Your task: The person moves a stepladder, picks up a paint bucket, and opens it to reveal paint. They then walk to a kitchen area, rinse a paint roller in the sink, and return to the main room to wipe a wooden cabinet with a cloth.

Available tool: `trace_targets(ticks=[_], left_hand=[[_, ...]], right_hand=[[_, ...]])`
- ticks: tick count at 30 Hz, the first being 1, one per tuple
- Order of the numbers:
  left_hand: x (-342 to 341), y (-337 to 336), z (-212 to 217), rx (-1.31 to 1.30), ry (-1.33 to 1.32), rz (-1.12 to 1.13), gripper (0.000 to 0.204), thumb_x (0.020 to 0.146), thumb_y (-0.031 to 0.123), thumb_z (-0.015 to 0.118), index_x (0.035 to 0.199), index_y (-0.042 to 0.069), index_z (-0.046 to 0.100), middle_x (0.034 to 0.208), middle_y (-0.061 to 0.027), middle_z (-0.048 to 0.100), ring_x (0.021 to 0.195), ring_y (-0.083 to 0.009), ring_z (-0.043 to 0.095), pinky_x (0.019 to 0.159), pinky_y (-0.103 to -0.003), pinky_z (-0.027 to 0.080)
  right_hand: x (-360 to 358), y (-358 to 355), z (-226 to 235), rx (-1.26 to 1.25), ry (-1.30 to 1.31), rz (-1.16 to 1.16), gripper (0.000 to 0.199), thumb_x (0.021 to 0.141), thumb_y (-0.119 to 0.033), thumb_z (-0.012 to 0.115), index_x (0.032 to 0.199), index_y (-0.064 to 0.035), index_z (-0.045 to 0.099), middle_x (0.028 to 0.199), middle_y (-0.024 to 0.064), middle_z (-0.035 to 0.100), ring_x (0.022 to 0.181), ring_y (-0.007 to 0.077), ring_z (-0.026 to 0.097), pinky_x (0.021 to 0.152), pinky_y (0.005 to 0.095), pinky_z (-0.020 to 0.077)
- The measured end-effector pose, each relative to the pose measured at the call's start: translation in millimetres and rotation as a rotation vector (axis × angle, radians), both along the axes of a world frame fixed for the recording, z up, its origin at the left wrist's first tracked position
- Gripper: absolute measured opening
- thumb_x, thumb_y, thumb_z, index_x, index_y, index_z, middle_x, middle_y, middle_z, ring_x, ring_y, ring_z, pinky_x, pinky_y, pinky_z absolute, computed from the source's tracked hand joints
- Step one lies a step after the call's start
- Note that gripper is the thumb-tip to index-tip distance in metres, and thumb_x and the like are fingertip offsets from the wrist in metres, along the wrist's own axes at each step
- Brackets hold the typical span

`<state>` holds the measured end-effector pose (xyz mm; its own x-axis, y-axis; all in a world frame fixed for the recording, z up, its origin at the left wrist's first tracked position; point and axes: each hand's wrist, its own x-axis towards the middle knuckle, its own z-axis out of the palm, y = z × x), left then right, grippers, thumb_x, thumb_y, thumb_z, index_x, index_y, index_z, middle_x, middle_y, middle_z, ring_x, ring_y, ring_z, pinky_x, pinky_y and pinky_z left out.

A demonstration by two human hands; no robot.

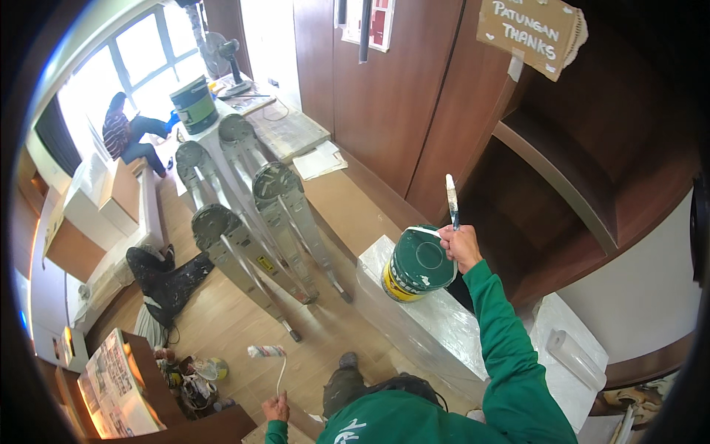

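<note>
Green-sleeved, our right hand (pixel 460 246) gripped a slim paintbrush (pixel 450 200) and the paint can (pixel 416 264) by its handle — heavy, we judged. Our left hand (pixel 276 408) clasped a light roller (pixel 266 351) by its handle.

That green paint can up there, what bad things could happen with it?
The green paint can hangs tilted from the right hand, which also grips a paintbrush; it might slip or drip onto the plastic-wrapped furniture. The left hand holds a paint roller low over the wooden floor, so paint could spot it. The person seems to be standing high up with both hands full, so balance looks shaky.
</note>
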<state>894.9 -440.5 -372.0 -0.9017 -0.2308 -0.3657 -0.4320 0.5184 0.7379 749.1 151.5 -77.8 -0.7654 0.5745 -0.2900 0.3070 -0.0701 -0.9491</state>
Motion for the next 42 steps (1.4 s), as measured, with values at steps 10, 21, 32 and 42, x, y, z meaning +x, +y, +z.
trace_targets(ticks=[10, 21, 32, 42], left_hand=[[-94.1, 91.8, 76.1, 0.219, -0.065, -0.143, 0.053, 0.089, 0.042, 0.068, 0.057, 0.000, 0.062, 0.048, -0.0059, 0.054, 0.043, -0.0119, 0.047, 0.043, -0.030, 0.037], [-134.8, 171.8, 127.4, 0.417, 0.043, -0.204, 0.051, 0.091, 0.038, 0.065, 0.057, 0.000, 0.057, 0.047, -0.0072, 0.052, 0.039, -0.0156, 0.048, 0.040, -0.029, 0.038], [-222.3, 313.4, 234.1, 0.670, 0.203, -0.546, 0.034, 0.090, 0.021, 0.057, 0.063, 0.000, 0.054, 0.051, -0.0101, 0.053, 0.037, -0.0159, 0.048, 0.035, -0.029, 0.036], [-213.3, 410.9, 260.8, 0.586, -0.017, -0.904, 0.036, 0.090, 0.022, 0.059, 0.066, -0.005, 0.061, 0.054, -0.0128, 0.058, 0.042, -0.0192, 0.054, 0.043, -0.033, 0.044]], right_hand=[[-26.7, -6.3, -23.5, 0.172, 0.041, -0.049, 0.019, 0.085, -0.014, 0.064, 0.070, -0.0023, 0.065, 0.059, 0.0001, 0.057, 0.053, 0.0090, 0.051, 0.050, 0.0289, 0.0377], [5.4, -67.3, -60.9, 0.143, 0.015, 0.073, 0.022, 0.092, -0.015, 0.060, 0.103, 0.0020, 0.069, 0.081, 0.0114, 0.073, 0.064, 0.0132, 0.068, 0.056, 0.0295, 0.0518], [62.7, -96.8, -92.1, 0.503, 0.188, -0.209, 0.023, 0.094, -0.022, 0.061, 0.103, -0.0042, 0.071, 0.092, 0.0216, 0.070, 0.082, 0.0375, 0.068, 0.074, 0.0384, 0.0531], [180.5, -106.6, -122.1, 0.164, 0.391, -0.530, 0.017, 0.096, -0.006, 0.056, 0.104, 0.0041, 0.067, 0.093, 0.0113, 0.071, 0.079, 0.0172, 0.068, 0.073, 0.0307, 0.0540]])
